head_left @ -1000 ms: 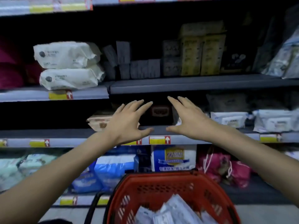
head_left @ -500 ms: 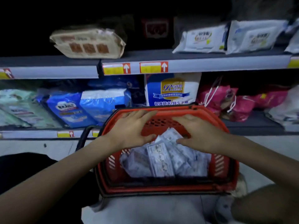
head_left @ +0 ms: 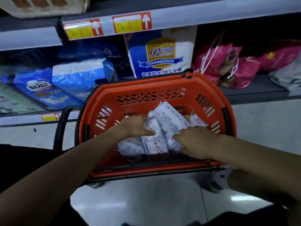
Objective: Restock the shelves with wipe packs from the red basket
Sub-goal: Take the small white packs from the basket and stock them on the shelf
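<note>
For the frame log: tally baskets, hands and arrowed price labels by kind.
Red basket: 1
Hands: 2, left hand and right hand, both on the wipe packs
Arrowed price labels: 3
Total: 6

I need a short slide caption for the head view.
Left hand and right hand on wipe packs inside the red basket, in front of stocked shelves.
</note>
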Demonstrator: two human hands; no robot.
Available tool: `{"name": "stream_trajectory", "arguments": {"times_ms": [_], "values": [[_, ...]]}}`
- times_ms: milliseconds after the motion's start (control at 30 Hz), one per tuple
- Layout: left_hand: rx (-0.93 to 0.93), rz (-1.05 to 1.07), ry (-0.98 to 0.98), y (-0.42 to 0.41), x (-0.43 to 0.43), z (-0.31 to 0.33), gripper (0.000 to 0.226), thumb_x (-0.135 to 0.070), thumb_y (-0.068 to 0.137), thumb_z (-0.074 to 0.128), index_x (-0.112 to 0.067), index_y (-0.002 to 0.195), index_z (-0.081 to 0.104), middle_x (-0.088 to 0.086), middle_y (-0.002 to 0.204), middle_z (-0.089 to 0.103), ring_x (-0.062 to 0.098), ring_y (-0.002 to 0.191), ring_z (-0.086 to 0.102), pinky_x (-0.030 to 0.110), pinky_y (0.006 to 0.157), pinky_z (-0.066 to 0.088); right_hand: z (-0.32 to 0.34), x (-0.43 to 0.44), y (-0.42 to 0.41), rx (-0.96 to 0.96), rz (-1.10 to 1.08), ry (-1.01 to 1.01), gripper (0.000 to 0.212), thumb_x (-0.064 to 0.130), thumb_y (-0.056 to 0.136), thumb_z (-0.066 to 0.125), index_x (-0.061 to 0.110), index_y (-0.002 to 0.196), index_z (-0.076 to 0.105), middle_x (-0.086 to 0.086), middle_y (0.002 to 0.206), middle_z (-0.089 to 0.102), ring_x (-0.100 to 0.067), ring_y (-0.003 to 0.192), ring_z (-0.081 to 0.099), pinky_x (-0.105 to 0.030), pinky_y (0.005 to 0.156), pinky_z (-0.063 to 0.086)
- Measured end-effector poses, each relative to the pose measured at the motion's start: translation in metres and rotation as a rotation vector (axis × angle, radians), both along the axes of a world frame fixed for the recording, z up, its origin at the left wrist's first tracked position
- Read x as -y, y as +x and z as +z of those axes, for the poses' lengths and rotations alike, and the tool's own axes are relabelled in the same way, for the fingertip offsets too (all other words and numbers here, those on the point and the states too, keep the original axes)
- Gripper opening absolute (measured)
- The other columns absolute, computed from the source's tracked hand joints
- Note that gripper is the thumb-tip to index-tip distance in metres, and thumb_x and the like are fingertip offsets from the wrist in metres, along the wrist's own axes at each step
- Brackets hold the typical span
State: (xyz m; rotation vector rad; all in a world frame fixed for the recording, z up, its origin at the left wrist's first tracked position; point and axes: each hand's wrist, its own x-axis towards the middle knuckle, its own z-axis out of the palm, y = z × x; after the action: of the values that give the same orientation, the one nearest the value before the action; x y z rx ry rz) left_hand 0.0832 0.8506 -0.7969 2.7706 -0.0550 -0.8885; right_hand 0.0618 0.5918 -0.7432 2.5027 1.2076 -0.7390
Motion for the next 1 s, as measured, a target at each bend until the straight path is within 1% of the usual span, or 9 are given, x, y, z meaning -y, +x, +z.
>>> {"name": "stream_trajectory", "arguments": {"times_ms": [367, 467, 533, 600, 667, 733, 800, 933, 1000], "values": [[-0.144, 0.114, -0.118, 0.016, 0.009, -0.013, 0.121, -0.057, 0.067, 0.092, -0.012, 0.161, 0.031, 0.006, 0.162, 0.043, 0.028, 0.144, 0.046, 0.036, 0.111, 0.044, 0.0, 0.002, 0.005, -0.028, 0.004, -0.05, 0.053, 0.039, 0.103, 0.051, 0.017, 0.15, 0.039, -0.014, 0.134, 0.057, -0.036, 0.118, 0.059, -0.042, 0.087, 0.049], [-0.177, 0.216, -0.216, 0.022, 0.011, -0.003, 0.097, -0.047, 0.067, 0.095, -0.01, 0.147, 0.054, 0.006, 0.142, 0.062, 0.027, 0.126, 0.061, 0.039, 0.098, 0.052, 0.002, -0.001, 0.006, -0.014, 0.013, -0.047, 0.051, 0.039, 0.102, 0.052, 0.016, 0.147, 0.042, -0.014, 0.133, 0.057, -0.036, 0.117, 0.059, -0.042, 0.088, 0.049], [-0.19, 0.279, -0.303, 0.023, 0.011, 0.005, 0.069, -0.042, 0.066, 0.097, -0.01, 0.12, 0.069, 0.001, 0.117, 0.067, 0.021, 0.102, 0.063, 0.033, 0.078, 0.047, 0.006, -0.004, 0.007, -0.022, 0.011, -0.035, 0.05, 0.039, 0.102, 0.053, 0.016, 0.145, 0.044, -0.013, 0.132, 0.057, -0.035, 0.118, 0.059, -0.042, 0.087, 0.05], [-0.197, 0.336, -0.371, 0.019, 0.011, 0.012, 0.052, -0.036, 0.066, 0.098, -0.013, 0.099, 0.065, 0.002, 0.098, 0.062, 0.018, 0.083, 0.058, 0.03, 0.067, 0.042, 0.009, -0.007, 0.009, -0.019, 0.011, -0.021, 0.046, 0.038, 0.101, 0.054, 0.018, 0.142, 0.046, -0.011, 0.131, 0.059, -0.034, 0.117, 0.059, -0.042, 0.087, 0.051], [-0.19, 0.387, -0.425, 0.013, 0.01, 0.021, 0.051, -0.03, 0.066, 0.098, -0.015, 0.101, 0.063, 0.003, 0.094, 0.061, 0.016, 0.078, 0.057, 0.026, 0.06, 0.044, 0.013, -0.01, 0.012, 0.0, 0.012, -0.002, 0.048, 0.037, 0.1, 0.056, 0.019, 0.143, 0.045, -0.011, 0.131, 0.06, -0.034, 0.117, 0.06, -0.043, 0.089, 0.053], [-0.168, 0.423, -0.471, 0.01, 0.007, 0.038, 0.051, -0.022, 0.068, 0.097, -0.013, 0.103, 0.062, 0.003, 0.092, 0.062, 0.015, 0.076, 0.058, 0.018, 0.051, 0.046, 0.016, -0.011, 0.016, 0.037, 0.016, 0.021, 0.061, 0.037, 0.1, 0.057, 0.02, 0.154, 0.032, -0.012, 0.134, 0.057, -0.034, 0.118, 0.059, -0.042, 0.089, 0.052], [-0.131, 0.478, -0.522, 0.01, -0.001, 0.061, 0.046, -0.017, 0.07, 0.096, -0.01, 0.1, 0.062, 0.003, 0.09, 0.066, 0.015, 0.076, 0.062, 0.014, 0.051, 0.048, 0.019, -0.012, 0.018, 0.086, 0.015, 0.065, 0.083, 0.037, 0.1, 0.058, 0.022, 0.163, 0.006, -0.013, 0.138, 0.054, -0.034, 0.117, 0.059, -0.039, 0.083, 0.05], [-0.063, 0.659, -0.685, 0.014, -0.031, 0.101, 0.049, -0.021, 0.072, 0.093, -0.009, 0.114, 0.069, 0.009, 0.105, 0.079, 0.025, 0.099, 0.076, 0.034, 0.085, 0.063, 0.023, -0.015, 0.018, 0.187, -0.006, 0.221, 0.118, 0.018, 0.095, 0.067, 0.029, 0.153, -0.035, -0.015, 0.148, 0.041, -0.034, 0.111, 0.055, -0.04, 0.073, 0.049], [-0.055, 0.784, -0.833, 0.01, -0.042, 0.112, 0.044, -0.024, 0.079, 0.088, -0.011, 0.118, 0.071, 0.008, 0.108, 0.08, 0.023, 0.102, 0.077, 0.034, 0.084, 0.063, 0.028, -0.017, 0.019, 0.231, -0.018, 0.353, 0.13, 0.015, 0.089, 0.075, 0.032, 0.151, -0.038, -0.014, 0.154, 0.03, -0.034, 0.118, 0.052, -0.039, 0.074, 0.049]]}}
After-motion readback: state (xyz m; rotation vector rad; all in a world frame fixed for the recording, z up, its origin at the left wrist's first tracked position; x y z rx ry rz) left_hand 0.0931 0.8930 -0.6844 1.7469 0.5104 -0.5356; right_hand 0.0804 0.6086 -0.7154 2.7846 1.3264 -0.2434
